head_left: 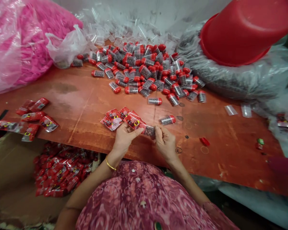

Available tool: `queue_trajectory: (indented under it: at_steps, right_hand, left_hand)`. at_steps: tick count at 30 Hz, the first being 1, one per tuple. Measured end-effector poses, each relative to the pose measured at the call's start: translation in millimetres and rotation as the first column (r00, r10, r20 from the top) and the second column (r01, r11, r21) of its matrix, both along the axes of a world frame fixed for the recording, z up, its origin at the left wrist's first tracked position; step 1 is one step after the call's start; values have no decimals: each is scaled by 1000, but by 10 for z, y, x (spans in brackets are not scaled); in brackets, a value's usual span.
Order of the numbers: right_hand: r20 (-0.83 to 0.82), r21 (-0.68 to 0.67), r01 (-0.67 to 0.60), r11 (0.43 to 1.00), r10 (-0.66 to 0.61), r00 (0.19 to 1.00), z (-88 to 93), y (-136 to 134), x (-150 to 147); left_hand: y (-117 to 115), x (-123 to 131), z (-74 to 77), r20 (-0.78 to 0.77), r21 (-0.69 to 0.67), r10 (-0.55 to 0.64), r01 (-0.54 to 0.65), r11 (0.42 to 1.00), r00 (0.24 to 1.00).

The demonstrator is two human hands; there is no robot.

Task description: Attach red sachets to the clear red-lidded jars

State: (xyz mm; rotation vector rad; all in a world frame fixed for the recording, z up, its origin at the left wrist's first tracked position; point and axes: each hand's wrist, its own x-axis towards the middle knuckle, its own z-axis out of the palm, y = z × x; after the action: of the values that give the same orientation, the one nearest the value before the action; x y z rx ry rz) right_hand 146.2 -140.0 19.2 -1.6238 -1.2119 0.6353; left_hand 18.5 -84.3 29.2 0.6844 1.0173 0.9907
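Between my two hands is a small clear tube (149,131) filled with dark beads, near the table's front edge. My left hand (124,135) is closed, thumb on top, on a red printed sleeve (133,120) that meets the tube's left end. At the tube's right end, my right hand (164,140) pinches with curled fingers. Several flat red printed sleeves (112,118) lie just beyond my left hand. A red-capped tube (167,120) rests on its side beyond my right hand, and another capped tube (155,101) lies farther back.
A heap of red-capped tubes (144,72) covers the back middle. Wrapped red tubes (49,123) lie left, above a carton (12,172) holding many more. Pink pieces in a plastic bag (33,41) stand back left; a red tub (242,32) sits on a bag (232,80) back right.
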Motion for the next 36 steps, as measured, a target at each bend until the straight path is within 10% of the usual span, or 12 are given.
queue_trajectory:
  at_steps: [36]
  right_hand:
    - [-561,53,46,998,-8,828,-167,227,-452]
  left_hand:
    - [-105,89,-161,60,-11,61,-61,998,996]
